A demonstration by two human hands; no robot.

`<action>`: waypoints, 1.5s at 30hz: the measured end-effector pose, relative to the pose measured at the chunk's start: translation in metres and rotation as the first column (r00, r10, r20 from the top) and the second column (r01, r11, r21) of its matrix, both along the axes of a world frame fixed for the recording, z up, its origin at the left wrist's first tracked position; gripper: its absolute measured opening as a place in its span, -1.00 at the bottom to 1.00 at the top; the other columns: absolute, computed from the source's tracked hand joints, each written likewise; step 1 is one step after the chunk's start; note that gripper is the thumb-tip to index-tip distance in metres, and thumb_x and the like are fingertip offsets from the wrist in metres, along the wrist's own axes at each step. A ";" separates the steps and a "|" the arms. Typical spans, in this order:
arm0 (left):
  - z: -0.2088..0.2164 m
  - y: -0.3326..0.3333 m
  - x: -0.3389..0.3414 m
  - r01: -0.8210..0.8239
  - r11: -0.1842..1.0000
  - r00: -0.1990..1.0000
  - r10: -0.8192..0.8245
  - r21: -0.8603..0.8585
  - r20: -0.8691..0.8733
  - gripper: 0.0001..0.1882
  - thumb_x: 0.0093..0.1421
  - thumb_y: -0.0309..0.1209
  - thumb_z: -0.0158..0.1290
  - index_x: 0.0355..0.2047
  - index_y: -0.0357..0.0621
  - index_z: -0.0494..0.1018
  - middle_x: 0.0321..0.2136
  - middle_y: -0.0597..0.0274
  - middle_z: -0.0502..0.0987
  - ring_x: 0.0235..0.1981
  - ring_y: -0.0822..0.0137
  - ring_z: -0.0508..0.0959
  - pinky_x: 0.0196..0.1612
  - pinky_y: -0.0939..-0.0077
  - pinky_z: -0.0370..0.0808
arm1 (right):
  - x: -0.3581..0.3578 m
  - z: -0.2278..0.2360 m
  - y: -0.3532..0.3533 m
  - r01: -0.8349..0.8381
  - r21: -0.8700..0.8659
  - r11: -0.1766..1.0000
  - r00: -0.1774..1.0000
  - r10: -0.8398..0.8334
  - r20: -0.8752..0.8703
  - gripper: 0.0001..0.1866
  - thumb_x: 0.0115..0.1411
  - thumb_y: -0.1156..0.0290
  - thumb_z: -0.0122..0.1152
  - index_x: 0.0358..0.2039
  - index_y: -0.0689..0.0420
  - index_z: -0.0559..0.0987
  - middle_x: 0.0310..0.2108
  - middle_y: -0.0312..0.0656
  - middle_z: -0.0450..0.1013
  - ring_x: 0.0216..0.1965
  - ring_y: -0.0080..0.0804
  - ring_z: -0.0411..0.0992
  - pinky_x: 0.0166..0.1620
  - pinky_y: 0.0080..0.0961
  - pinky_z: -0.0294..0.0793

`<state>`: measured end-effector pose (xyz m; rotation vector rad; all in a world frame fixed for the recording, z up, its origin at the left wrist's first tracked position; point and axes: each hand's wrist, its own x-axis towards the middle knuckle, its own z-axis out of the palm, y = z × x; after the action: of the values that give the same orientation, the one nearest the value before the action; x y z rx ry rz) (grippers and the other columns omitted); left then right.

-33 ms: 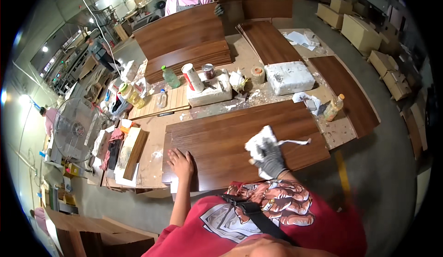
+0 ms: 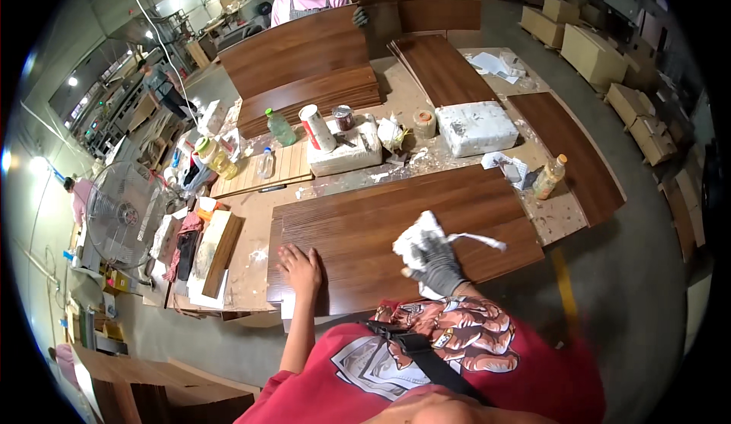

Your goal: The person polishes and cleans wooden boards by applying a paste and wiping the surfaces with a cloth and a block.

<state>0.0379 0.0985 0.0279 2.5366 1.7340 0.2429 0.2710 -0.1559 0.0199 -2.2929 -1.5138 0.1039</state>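
Note:
A dark brown wood-grain panel (image 2: 358, 233) lies flat on the workbench in front of me. My left hand (image 2: 301, 270), bare, rests with fingers spread on the panel's near left part. In a grey glove, my right hand (image 2: 440, 265) presses a crumpled white rag (image 2: 419, 240) onto the panel right of its middle. A thin strip of the rag trails off to the right. The gloved fingertips are partly hidden by the rag.
Beyond the panel stand white foam blocks (image 2: 478, 131), a green bottle (image 2: 281, 128), a white-red can (image 2: 317, 130) and an orange-capped bottle (image 2: 550, 177). A fan (image 2: 122, 214) is at left. Across the bench, a masked person holds an upright brown panel (image 2: 297, 51).
My right hand has slid slightly left over the panel, taking the white rag along. My left hand stays in nearly the same place.

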 end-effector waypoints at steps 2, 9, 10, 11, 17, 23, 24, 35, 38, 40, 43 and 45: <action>0.006 -0.007 0.015 0.103 0.991 0.994 -0.101 -0.085 0.032 -0.24 0.39 0.06 -0.41 0.32 -0.38 0.02 0.37 -0.24 -0.08 0.42 -0.11 -0.15 0.39 -0.06 -0.27 | -0.011 0.016 0.010 -0.161 -0.126 0.979 0.987 0.162 -0.008 -0.18 0.22 -0.29 -0.17 0.32 0.02 0.21 0.39 -0.03 -0.03 0.42 -0.10 -0.15 0.41 -0.13 -0.38; 0.034 -0.112 0.085 0.695 0.714 0.614 -0.524 -0.090 0.591 -0.25 0.35 -0.14 -0.13 0.38 -0.26 -0.14 0.40 -0.17 -0.22 0.44 -0.03 -0.22 0.39 0.00 -0.24 | 0.002 -0.019 0.037 0.082 0.423 0.902 0.773 0.211 -0.599 -0.46 0.26 0.19 0.01 0.21 0.13 0.36 0.25 -0.03 0.22 0.30 -0.18 0.12 0.34 -0.31 0.00; 0.030 -0.117 0.086 0.728 0.680 0.612 -0.593 -0.080 0.524 -0.23 0.33 -0.14 -0.10 0.38 -0.27 -0.13 0.40 -0.17 -0.21 0.43 -0.04 -0.22 0.39 -0.01 -0.22 | 0.000 -0.028 0.042 0.143 0.448 0.883 0.696 0.231 -0.679 -0.48 0.26 0.24 0.02 0.21 0.14 0.36 0.24 -0.03 0.24 0.29 -0.18 0.14 0.33 -0.33 0.03; 0.024 -0.119 0.087 0.759 0.646 0.604 -0.657 -0.075 0.452 -0.22 0.31 -0.14 -0.08 0.37 -0.27 -0.13 0.40 -0.17 -0.20 0.43 -0.05 -0.21 0.38 -0.02 -0.21 | -0.003 -0.033 0.047 0.205 0.463 0.862 0.611 0.257 -0.749 -0.49 0.25 0.28 0.03 0.20 0.15 0.37 0.23 -0.03 0.26 0.28 -0.18 0.17 0.33 -0.34 0.06; 0.002 -0.117 0.111 0.725 0.687 0.662 -0.678 -0.043 0.321 -0.12 0.18 -0.07 0.05 0.31 -0.42 -0.02 0.33 -0.33 -0.05 0.37 -0.19 -0.04 0.37 -0.03 -0.07 | -0.009 -0.009 0.050 0.481 0.474 0.738 0.221 0.421 -0.880 -0.52 0.24 0.56 0.06 0.20 0.16 0.37 0.13 -0.14 0.35 0.20 -0.40 0.25 0.24 -0.50 0.18; -0.015 -0.102 0.134 0.553 0.830 0.818 -0.558 0.075 0.137 -0.19 0.24 -0.04 -0.02 0.26 -0.48 0.08 0.27 -0.45 0.06 0.32 -0.29 0.07 0.33 -0.10 0.00 | 0.007 0.027 0.045 0.197 0.480 0.855 0.420 0.369 -0.829 -0.65 0.36 0.41 -0.05 0.12 0.21 0.47 0.12 -0.17 0.43 0.13 -0.42 0.34 0.23 -0.48 0.23; -0.017 -0.095 0.136 0.535 0.843 0.835 -0.538 0.065 0.113 -0.21 0.25 -0.05 -0.03 0.27 -0.45 0.08 0.27 -0.45 0.07 0.32 -0.30 0.08 0.33 -0.11 0.01 | 0.011 0.050 0.041 0.194 0.271 0.943 0.475 0.152 -0.867 -0.65 0.37 0.41 -0.05 0.11 0.22 0.48 0.07 -0.19 0.47 0.09 -0.42 0.38 0.20 -0.48 0.29; 0.015 -0.069 0.125 0.443 0.892 0.869 -0.452 0.091 0.201 -0.39 0.31 -0.24 -0.12 0.30 -0.28 0.12 0.36 -0.13 -0.01 0.38 -0.22 -0.09 0.37 -0.09 -0.15 | 0.234 0.022 -0.036 0.738 0.619 0.267 0.597 0.168 -0.784 -0.67 0.19 0.32 0.30 -0.06 0.16 0.57 -0.15 -0.20 0.56 -0.21 -0.41 0.53 -0.01 -0.43 0.48; 0.024 -0.071 0.122 0.448 0.893 0.863 -0.445 0.042 0.241 -0.40 0.30 -0.28 -0.12 0.31 -0.24 0.12 0.38 0.04 0.01 0.40 -0.12 -0.08 0.38 -0.04 -0.14 | 0.314 -0.005 -0.061 0.704 0.373 0.604 0.685 -0.439 -0.582 -0.68 0.14 0.35 0.26 -0.08 0.12 0.58 -0.11 -0.06 0.54 -0.23 -0.17 0.54 -0.04 -0.36 0.51; 0.029 -0.068 0.121 0.435 0.900 0.877 -0.428 0.017 0.219 -0.40 0.30 -0.26 -0.11 0.31 -0.22 0.13 0.37 0.02 0.02 0.40 -0.13 -0.09 0.38 -0.03 -0.14 | 0.321 0.018 -0.052 0.575 0.008 0.818 0.817 -0.575 0.035 -0.64 0.06 0.23 0.26 -0.10 -0.03 0.61 -0.16 -0.01 0.55 -0.24 -0.07 0.53 -0.08 -0.29 0.52; 0.027 -0.065 0.119 0.465 0.885 0.852 -0.457 0.031 0.255 -0.40 0.30 -0.25 -0.11 0.30 -0.25 0.14 0.38 0.01 0.00 0.40 -0.14 -0.09 0.38 -0.03 -0.13 | 0.305 0.041 -0.035 0.523 -0.062 0.850 0.842 -0.504 0.194 -0.58 0.23 0.00 -0.07 -0.07 -0.10 0.60 -0.12 -0.18 0.56 -0.09 -0.11 0.50 0.02 -0.29 0.45; 0.025 -0.065 0.111 0.430 0.902 0.872 -0.428 0.046 0.236 -0.40 0.30 -0.25 -0.11 0.28 -0.27 0.15 0.38 -0.01 -0.01 0.39 -0.17 -0.09 0.38 -0.02 -0.13 | 0.284 0.071 -0.018 0.491 -0.153 0.858 0.868 -0.496 0.000 -0.56 0.26 -0.01 -0.15 -0.07 -0.07 0.58 -0.11 -0.17 0.55 -0.10 -0.08 0.50 -0.02 -0.27 0.47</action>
<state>0.1490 0.0336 0.0530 2.6657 1.0488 0.4886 0.5549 -0.1739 0.0911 -2.7057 -0.8758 0.1210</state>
